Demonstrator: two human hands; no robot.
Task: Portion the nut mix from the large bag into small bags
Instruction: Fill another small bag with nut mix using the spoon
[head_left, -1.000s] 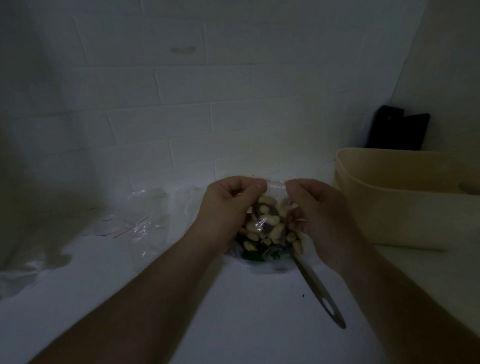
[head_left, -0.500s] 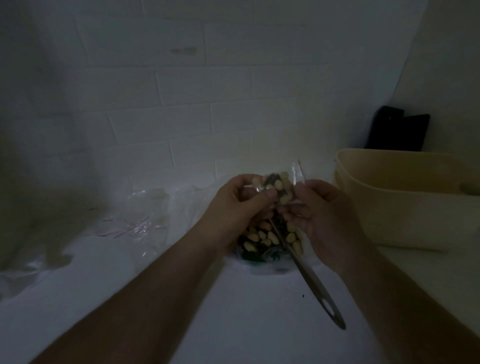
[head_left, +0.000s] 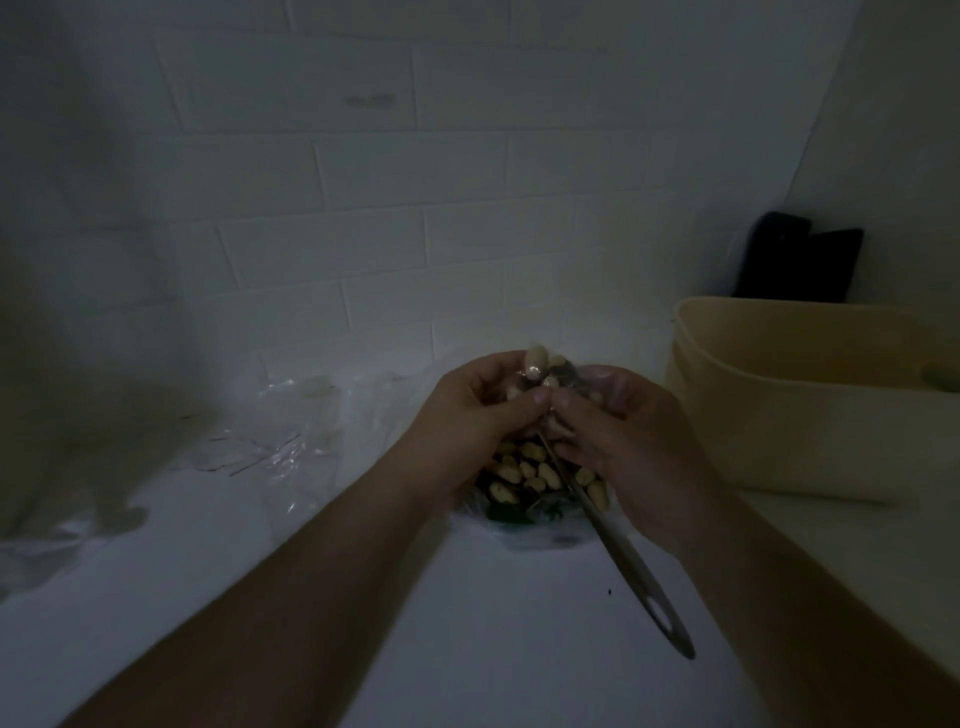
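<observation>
A small clear bag of nut mix (head_left: 543, 371) is held up between both hands above the white table. My left hand (head_left: 478, 410) pinches its near edge from the left, and my right hand (head_left: 618, 421) pinches it from the right, thumbs almost touching. Below them lies the large open bag of nut mix (head_left: 530, 478), pale nuts and some dark green pieces showing. A metal spoon (head_left: 623, 551) rests in that bag, its handle pointing toward me and to the right.
Crumpled clear plastic and spare small bags (head_left: 280, 441) lie to the left on the white table (head_left: 467, 623). A beige plastic tub (head_left: 810, 405) stands at the right, with a dark object (head_left: 800, 260) behind it. A tiled wall is close behind.
The small filled bag has been lifted and turned over between my hands, which have come together until the thumbs nearly meet. The spoon and large bag have stayed put.
</observation>
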